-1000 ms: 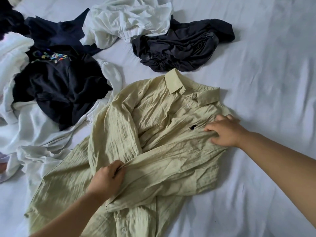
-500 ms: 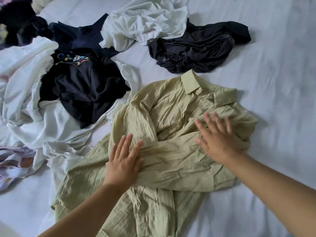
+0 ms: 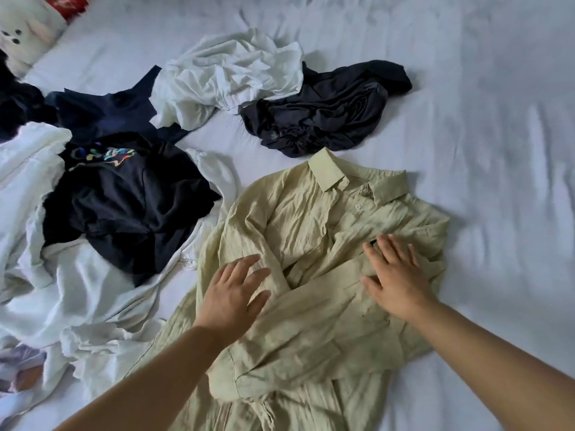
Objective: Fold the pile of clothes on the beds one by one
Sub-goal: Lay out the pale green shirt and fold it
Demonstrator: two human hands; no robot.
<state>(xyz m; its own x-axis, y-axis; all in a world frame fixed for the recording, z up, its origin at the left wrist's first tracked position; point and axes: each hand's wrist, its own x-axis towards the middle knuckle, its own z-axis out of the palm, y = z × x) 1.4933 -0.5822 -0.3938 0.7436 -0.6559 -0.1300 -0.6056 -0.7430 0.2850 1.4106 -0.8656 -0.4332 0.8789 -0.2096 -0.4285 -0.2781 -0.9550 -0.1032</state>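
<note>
Against the frame from half a second ago I see little change in the hands: both were already flat on the pale green crinkled button-up shirt [image 3: 314, 244], and they are flat on it now, whereas a second ago my left hand was bunching a fold of sleeve and my right was curled at the chest. The view has tipped up a little, so a white plush toy [image 3: 21, 38] now shows at the top left corner. My left hand [image 3: 231, 298] lies palm down with its fingers straight and slightly fanned, resting on the shirt's left sleeve where it meets the sleeve folded across the body. My right hand [image 3: 396, 276] is likewise spread flat, fingers straight and apart, pressing the chest area just beside a small dark mark on the fabric; neither hand pinches or grips anything. The shirt lies face up on the white bedsheet [image 3: 497, 150], collar pointing away from me, one sleeve crossed over the front, its lower hem running out of the bottom edge. Beyond the collar, nearly touching it, sits a crumpled dark grey garment [image 3: 326, 116], and a rumpled white garment [image 3: 230, 76] lies against that one's left side. To the left, a black T-shirt with a coloured print [image 3: 124, 206] rests on a heap of white clothes [image 3: 46, 275].
</note>
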